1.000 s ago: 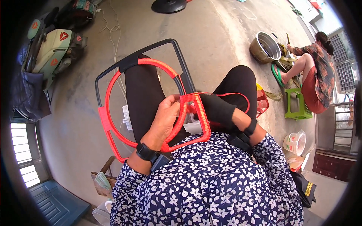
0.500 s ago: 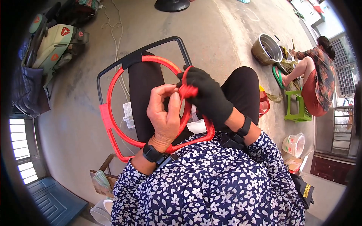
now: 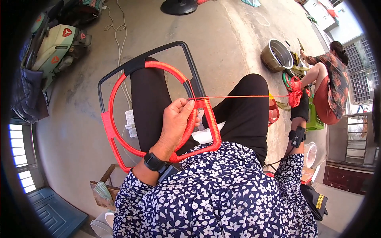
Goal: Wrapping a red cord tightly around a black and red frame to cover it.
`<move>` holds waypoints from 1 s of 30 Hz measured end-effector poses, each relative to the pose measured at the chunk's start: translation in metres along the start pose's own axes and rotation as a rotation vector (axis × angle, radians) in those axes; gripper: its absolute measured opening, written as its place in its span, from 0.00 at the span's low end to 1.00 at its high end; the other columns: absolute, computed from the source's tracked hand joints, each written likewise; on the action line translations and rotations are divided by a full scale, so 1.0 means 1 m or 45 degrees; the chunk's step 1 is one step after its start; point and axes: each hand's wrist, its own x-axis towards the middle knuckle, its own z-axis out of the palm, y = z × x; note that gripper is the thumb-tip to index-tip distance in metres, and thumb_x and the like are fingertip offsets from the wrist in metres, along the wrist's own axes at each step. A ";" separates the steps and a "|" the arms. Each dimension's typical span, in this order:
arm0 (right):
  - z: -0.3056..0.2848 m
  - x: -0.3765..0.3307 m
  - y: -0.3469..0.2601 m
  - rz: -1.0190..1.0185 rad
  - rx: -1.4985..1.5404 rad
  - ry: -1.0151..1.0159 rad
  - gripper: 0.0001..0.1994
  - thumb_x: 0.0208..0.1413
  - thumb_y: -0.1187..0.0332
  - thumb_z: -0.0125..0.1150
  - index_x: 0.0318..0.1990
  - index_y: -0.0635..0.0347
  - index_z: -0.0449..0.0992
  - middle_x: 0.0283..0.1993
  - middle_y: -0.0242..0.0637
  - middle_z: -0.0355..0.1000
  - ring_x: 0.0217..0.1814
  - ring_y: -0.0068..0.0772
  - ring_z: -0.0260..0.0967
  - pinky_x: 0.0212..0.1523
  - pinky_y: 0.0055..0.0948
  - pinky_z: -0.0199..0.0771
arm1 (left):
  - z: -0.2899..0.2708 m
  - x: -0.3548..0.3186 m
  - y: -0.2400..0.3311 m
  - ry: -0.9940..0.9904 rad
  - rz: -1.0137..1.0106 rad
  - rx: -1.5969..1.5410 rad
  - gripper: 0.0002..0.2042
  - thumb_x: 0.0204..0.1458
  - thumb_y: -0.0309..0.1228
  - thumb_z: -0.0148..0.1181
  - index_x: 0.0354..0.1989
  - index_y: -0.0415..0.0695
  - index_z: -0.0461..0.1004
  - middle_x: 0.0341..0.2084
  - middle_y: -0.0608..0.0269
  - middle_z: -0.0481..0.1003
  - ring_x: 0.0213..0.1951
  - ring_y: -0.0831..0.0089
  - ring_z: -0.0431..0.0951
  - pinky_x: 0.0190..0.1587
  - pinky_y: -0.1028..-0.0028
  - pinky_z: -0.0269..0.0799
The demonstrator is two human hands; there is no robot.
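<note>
On my lap rests a black frame (image 3: 216,126), squarish with a round ring inside, largely wound in red cord. My left hand (image 3: 174,121) is bare and closed on the right side of the ring, its thumb and forefinger pinching where the cord crosses. A taut red cord (image 3: 246,96) runs from there, over the frame's right bar, far out to the right. At its other end my right hand (image 3: 300,109), in a black glove, is stretched out and closed on a bundle of red cord (image 3: 294,95). The bundle partly hides its fingers.
A person (image 3: 331,83) sits on a green stool (image 3: 315,119) at the right, beside a metal pot (image 3: 274,59). A scooter (image 3: 53,49) stands at the far left. A white power strip (image 3: 131,123) lies on the floor left of my legs.
My right hand has swung from beside the left hand far out to the right, carrying the bundle and drawing the cord straight. The left hand has closed on the ring.
</note>
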 end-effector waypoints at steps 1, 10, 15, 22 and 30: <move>0.008 -0.009 0.002 0.029 -0.047 -0.029 0.15 0.62 0.62 0.53 0.50 0.62 0.73 0.47 0.38 0.75 0.46 0.33 0.74 0.48 0.32 0.74 | 0.001 0.000 -0.001 -0.015 -0.016 -0.047 0.10 0.61 0.36 0.55 0.35 0.41 0.69 0.25 0.62 0.75 0.23 0.77 0.77 0.26 0.78 0.78; 0.229 -0.121 0.099 0.722 -0.778 -0.864 0.21 0.61 0.57 0.56 0.51 0.67 0.72 0.36 0.31 0.73 0.36 0.19 0.69 0.39 0.22 0.70 | 0.006 0.000 0.001 0.045 0.094 -0.013 0.10 0.62 0.33 0.52 0.42 0.38 0.67 0.29 0.60 0.75 0.25 0.76 0.78 0.29 0.76 0.79; 0.200 -0.107 0.106 0.933 -0.516 -0.946 0.14 0.61 0.60 0.56 0.42 0.64 0.74 0.41 0.37 0.76 0.44 0.25 0.72 0.49 0.27 0.72 | 0.007 0.003 0.008 0.056 0.050 -0.175 0.10 0.63 0.35 0.50 0.42 0.40 0.67 0.29 0.60 0.76 0.25 0.74 0.78 0.28 0.75 0.79; 0.235 -0.114 0.100 0.905 0.374 -0.407 0.09 0.61 0.60 0.56 0.38 0.55 0.70 0.36 0.33 0.73 0.42 0.32 0.72 0.39 0.29 0.74 | 0.002 0.004 -0.001 -0.031 -0.068 -0.306 0.06 0.60 0.32 0.55 0.35 0.42 0.70 0.26 0.61 0.76 0.24 0.71 0.78 0.27 0.73 0.79; 0.211 -0.103 0.112 1.005 0.521 -0.667 0.13 0.63 0.55 0.52 0.38 0.56 0.69 0.25 0.28 0.65 0.27 0.25 0.66 0.28 0.23 0.67 | -0.001 0.002 0.014 -0.131 -0.202 -0.291 0.06 0.60 0.30 0.55 0.37 0.39 0.70 0.28 0.57 0.77 0.24 0.68 0.79 0.28 0.71 0.79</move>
